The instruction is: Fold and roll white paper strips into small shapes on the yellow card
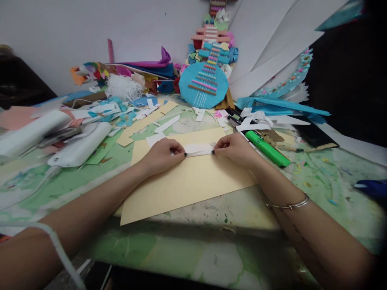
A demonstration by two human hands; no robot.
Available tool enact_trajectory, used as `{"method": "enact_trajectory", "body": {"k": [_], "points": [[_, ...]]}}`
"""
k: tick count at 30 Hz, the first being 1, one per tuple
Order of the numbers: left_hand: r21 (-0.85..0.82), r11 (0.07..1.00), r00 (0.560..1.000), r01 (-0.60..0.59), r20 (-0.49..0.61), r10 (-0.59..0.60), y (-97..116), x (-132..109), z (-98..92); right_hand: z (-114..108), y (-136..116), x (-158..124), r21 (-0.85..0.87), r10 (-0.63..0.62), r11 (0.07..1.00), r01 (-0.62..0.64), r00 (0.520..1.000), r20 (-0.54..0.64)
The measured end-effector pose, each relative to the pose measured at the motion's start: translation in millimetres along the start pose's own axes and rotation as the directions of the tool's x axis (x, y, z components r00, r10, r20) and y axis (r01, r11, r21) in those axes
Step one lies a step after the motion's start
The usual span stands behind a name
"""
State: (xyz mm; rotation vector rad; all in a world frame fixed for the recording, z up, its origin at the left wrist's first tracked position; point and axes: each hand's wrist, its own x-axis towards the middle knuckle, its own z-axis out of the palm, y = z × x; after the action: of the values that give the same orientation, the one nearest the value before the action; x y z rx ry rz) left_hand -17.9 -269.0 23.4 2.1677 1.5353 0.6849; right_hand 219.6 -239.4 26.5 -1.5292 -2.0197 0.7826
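Note:
Between my two hands lies a narrow strip of white paper (198, 150), over a cream sheet of card (184, 185) near the table's front edge. My left hand (165, 153) pinches the strip's left end between thumb and fingers. At the other end, my right hand (232, 148) pinches it the same way. The strip looks folded or rolled, but I cannot tell which. Another bit of white paper (155, 138) shows just behind my left hand. Part of the card is hidden under both hands and forearms.
A bright green cutter-like tool (267, 149) lies right of the card. White glue-gun-like bodies (87, 145) with a cable sit left. Behind stand a blue paper guitar (204, 82), a shredded white paper heap (124, 88) and coloured paper. A dark phone-like slab (316, 135) lies right.

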Motion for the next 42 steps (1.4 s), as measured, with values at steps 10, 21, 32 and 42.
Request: {"method": "enact_trajectory", "body": {"k": [10,21,32,42], "points": [[0.085,0.996,0.999,-0.001,-0.038,0.004,3.1,1.2,6.5,2.2,-0.7,0.3,-0.047,0.026,0.999,-0.027,0.999,-0.019],[0.045,0.996,0.997,-0.072,-0.012,0.072,-0.8,0.1,5.1,4.8,2.4,4.9,0.017,-0.025,1.000,0.026,0.999,-0.029],[0.058,0.985,0.985,-0.160,-0.060,0.163,6.8,-4.3,2.2,1.3,-8.1,-4.7,-0.092,-0.058,0.994,0.055,0.998,-0.030],[0.509,0.772,0.888,-0.382,-0.029,0.459,12.5,-14.4,15.0,8.3,-30.7,-23.0,-0.559,-0.257,0.789,0.255,0.963,0.077]]}}
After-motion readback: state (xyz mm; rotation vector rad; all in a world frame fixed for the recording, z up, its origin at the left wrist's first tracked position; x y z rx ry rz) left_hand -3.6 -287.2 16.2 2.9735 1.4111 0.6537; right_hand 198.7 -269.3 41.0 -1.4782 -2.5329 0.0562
